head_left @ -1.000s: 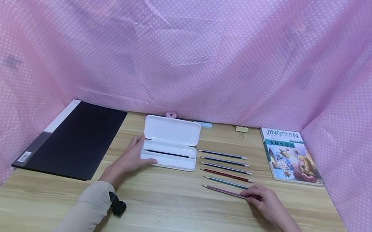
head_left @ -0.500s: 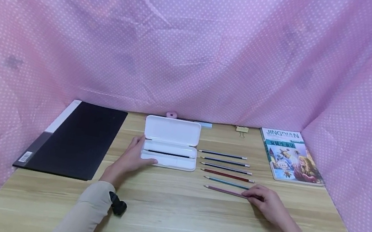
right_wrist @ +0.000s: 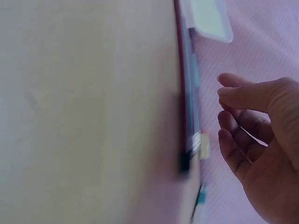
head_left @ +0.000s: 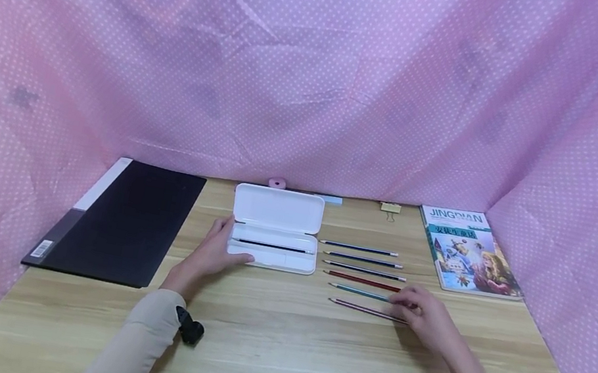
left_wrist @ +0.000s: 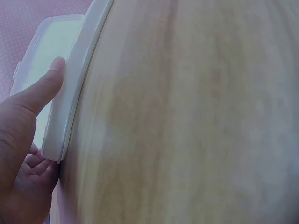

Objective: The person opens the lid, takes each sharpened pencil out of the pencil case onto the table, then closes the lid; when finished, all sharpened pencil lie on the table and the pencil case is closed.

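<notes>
My left hand grips the left end of a white pencil case with its lid raised. In the left wrist view, the thumb lies over the case's front rim and fingers curl at its end. One dark pencil lies inside. My right hand, fingers loosely bent and holding nothing, hovers at the eraser ends of a teal pencil and a dark pink pencil. Behind these lie a red pencil and several dark pencils, roughly parallel, tips toward the case.
A black folder lies at the left, a picture-covered book at the back right. Along the curtain's foot are a pink round item, a pale blue strip and a binder clip. Pink dotted cloth encloses the table.
My right hand has let go of the dark pink pencil, which shifted slightly right, and has moved up and a little back toward the teal and red pencils. The left hand stays on the case.
</notes>
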